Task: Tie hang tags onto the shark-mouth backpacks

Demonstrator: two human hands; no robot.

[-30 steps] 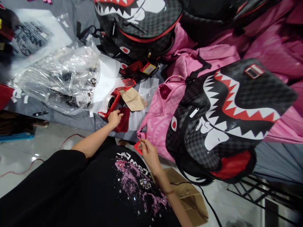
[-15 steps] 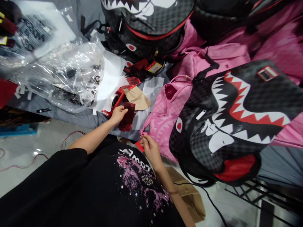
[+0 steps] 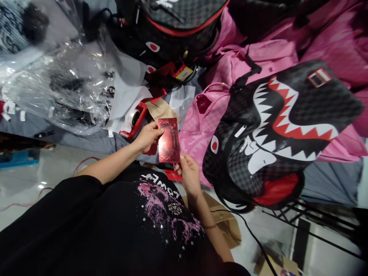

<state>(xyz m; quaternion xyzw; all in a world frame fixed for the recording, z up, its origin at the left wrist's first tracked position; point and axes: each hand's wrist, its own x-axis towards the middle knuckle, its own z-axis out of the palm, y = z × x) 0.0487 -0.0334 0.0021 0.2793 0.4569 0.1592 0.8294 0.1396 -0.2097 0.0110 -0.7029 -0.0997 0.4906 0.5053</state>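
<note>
A shiny red card [image 3: 169,140] is held up between both my hands over the table's front edge. My left hand [image 3: 148,137] pinches its upper left edge. My right hand [image 3: 187,174] grips its lower right corner. Just right of the card lies a pink shark-print backpack [image 3: 198,126], and on top of it a black checkered backpack with a shark mouth [image 3: 276,130]. A red tape dispenser [image 3: 135,120] sits on the table just beyond my left hand.
Crumpled clear plastic bags [image 3: 66,88] cover the table's left part. Another black shark backpack [image 3: 178,27] and pink bags [image 3: 258,57] lie at the back. Brown cardboard [image 3: 224,222] and a black cable lie on the floor by my right forearm.
My left hand lifted the red card off the table and brought it toward me. My right hand rose from the pink backpack's edge and took the card's lower corner.
</note>
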